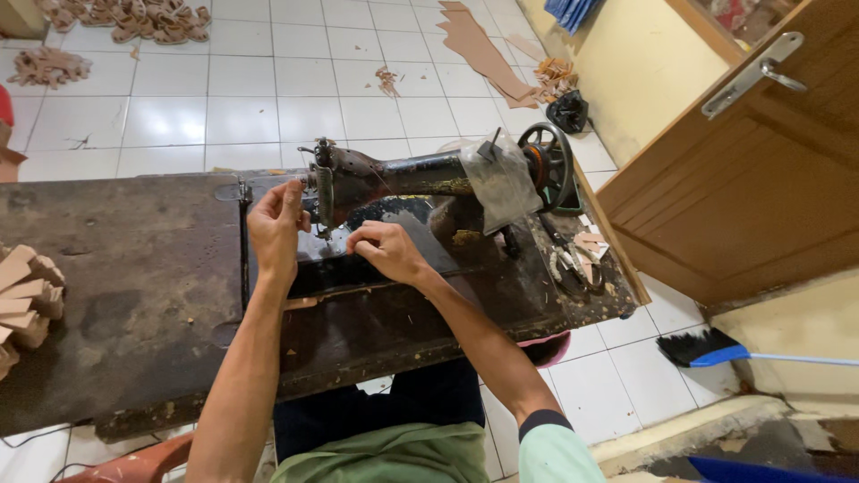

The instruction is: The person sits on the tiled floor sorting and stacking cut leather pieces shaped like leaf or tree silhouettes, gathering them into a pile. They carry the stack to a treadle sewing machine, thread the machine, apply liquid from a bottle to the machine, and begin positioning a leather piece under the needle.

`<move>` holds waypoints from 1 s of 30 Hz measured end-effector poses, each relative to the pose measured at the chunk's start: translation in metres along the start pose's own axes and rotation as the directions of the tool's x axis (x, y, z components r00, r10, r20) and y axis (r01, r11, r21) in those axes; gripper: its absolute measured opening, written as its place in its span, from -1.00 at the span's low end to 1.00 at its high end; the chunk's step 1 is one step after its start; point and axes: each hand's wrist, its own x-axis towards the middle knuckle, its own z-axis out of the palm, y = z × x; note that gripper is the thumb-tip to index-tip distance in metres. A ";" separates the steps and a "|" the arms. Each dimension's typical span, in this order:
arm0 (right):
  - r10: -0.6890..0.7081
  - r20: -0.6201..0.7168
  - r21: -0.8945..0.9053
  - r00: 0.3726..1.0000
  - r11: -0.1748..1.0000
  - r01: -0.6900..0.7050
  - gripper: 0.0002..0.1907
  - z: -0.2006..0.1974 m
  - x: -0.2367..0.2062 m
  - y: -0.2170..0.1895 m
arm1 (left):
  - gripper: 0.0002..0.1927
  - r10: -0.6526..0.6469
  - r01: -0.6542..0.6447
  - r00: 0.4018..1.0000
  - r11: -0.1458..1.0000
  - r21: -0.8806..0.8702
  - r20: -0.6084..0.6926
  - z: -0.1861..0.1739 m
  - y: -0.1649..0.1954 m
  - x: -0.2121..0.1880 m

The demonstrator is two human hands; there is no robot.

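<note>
- Head view: the needle end of the old black sewing machine (407, 174) sits right in front of me, between my two hands; the machine's long axis runs left to right across the desk (134, 268), with the handwheel (548, 163) far off to my right
- My left hand (276, 225) is raised at the needle head, fingers curled in and pinched narrow against the left face of it; whether a thread is caught between the fingertips is too small to tell
- My right hand (386, 250) lies low on the machine bed, just right of and below the needle, fingers bent and pinched close together, touching the bed; I cannot tell whether it holds anything
- Both hands are just beside the needle area; the left is the higher one, touching the head itself
- A stack of tan cut pieces (25, 300) rests at the desk's far left edge, well apart from my hands
- Scissors (565, 259) lie at the right end of the desk, beyond the machine's pillar
</note>
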 end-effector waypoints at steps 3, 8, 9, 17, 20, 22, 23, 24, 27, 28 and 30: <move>-0.023 0.008 0.072 1.000 0.997 0.022 -0.84 -0.004 -0.002 0.005 | -0.56 0.026 -0.026 1.000 0.999 -0.031 0.000 -0.001 -0.004 0.002; -0.031 0.024 0.159 0.999 0.987 0.027 -0.87 -0.010 -0.004 0.008 | -0.60 0.049 -0.049 0.999 0.998 0.036 0.005 -0.002 -0.011 0.006; -0.040 0.005 0.112 0.999 0.993 0.039 -0.87 -0.010 -0.005 0.007 | -0.60 0.052 -0.052 0.999 0.999 0.014 0.006 -0.001 -0.012 0.006; 0.052 -0.032 0.040 0.998 0.998 -0.050 -0.76 -0.019 -0.011 -0.011 | -0.70 0.071 -0.060 0.996 0.973 0.221 -0.044 0.004 0.003 -0.013; 0.095 -0.040 -0.016 0.995 0.995 -0.096 -0.78 -0.019 -0.010 -0.015 | -0.76 0.329 -0.325 0.940 0.793 0.516 0.088 -0.009 0.010 -0.034; 0.162 -0.058 0.014 0.985 0.987 -0.161 -0.79 -0.017 -0.010 -0.017 | -0.79 0.320 -0.354 0.932 0.715 0.602 0.167 -0.016 0.015 -0.048; 0.197 -0.066 0.029 0.978 0.980 -0.195 -0.78 -0.016 -0.011 -0.018 | -0.80 0.212 -0.262 0.965 0.736 0.625 0.156 -0.015 0.017 -0.056; 0.146 -0.078 -0.015 0.986 0.989 -0.147 -0.77 -0.014 -0.012 -0.020 | -0.80 0.100 -0.171 0.984 0.746 0.643 0.145 -0.013 0.019 -0.064; 0.101 -0.044 -0.161 0.994 0.981 -0.107 -0.73 -0.008 -0.020 -0.029 | -0.83 0.014 -0.077 0.990 0.888 0.454 0.141 0.008 0.024 -0.098; 0.164 -0.001 -0.215 0.986 0.963 -0.160 -0.71 -0.007 -0.023 -0.033 | -0.84 -0.010 -0.048 0.989 0.921 0.387 0.147 0.019 0.023 -0.111; 0.214 0.047 -0.203 0.976 0.958 -0.201 -0.71 -0.005 -0.029 -0.041 | -0.85 -0.025 -0.022 0.987 0.958 0.285 0.158 0.038 0.018 -0.139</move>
